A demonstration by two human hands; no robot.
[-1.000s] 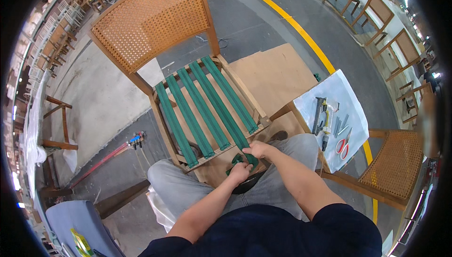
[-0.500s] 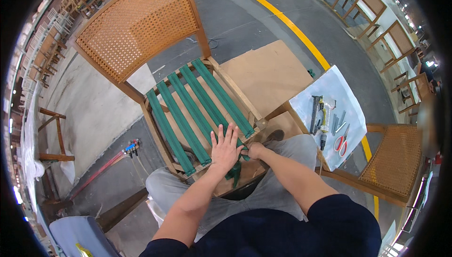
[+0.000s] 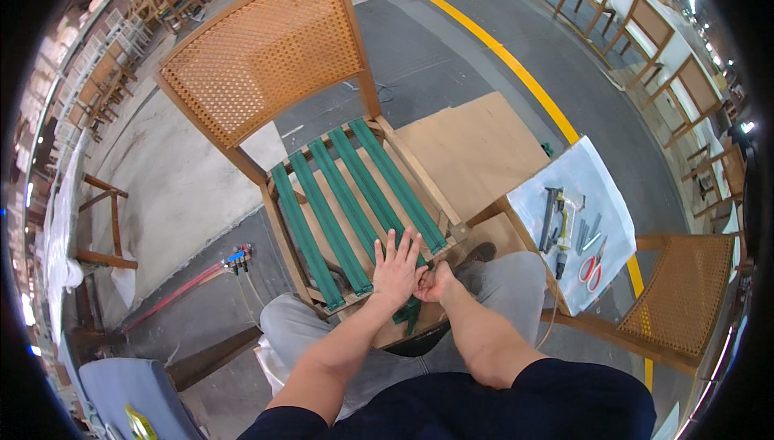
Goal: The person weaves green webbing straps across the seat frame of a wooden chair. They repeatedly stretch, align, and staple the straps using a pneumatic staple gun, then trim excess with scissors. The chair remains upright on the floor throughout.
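Before me stands a wooden chair (image 3: 422, 183) with a woven cane back (image 3: 266, 54). Several green webbing straps (image 3: 344, 178) run lengthwise over its open seat frame. Palm down, my left hand (image 3: 394, 269) lies with fingers spread on a strap near the front rail. Right beside it, my right hand (image 3: 436, 283) is closed at the front rail around that strap's end, its fingers partly hidden. A loose green tail (image 3: 409, 317) hangs below the hands between my knees.
To the right, a white-covered seat (image 3: 601, 206) carries a nail gun (image 3: 563, 222), red-handled scissors (image 3: 595, 266) and grey staple strips. Brown cardboard (image 3: 476, 145) lies under the chair. An air hose with a blue valve (image 3: 236, 258) lies at left. Other chairs stand around.
My right hand has turned slightly and come closer to my left hand at the front rail. The left hand stays flat on the strap. The whole view has shifted a little.
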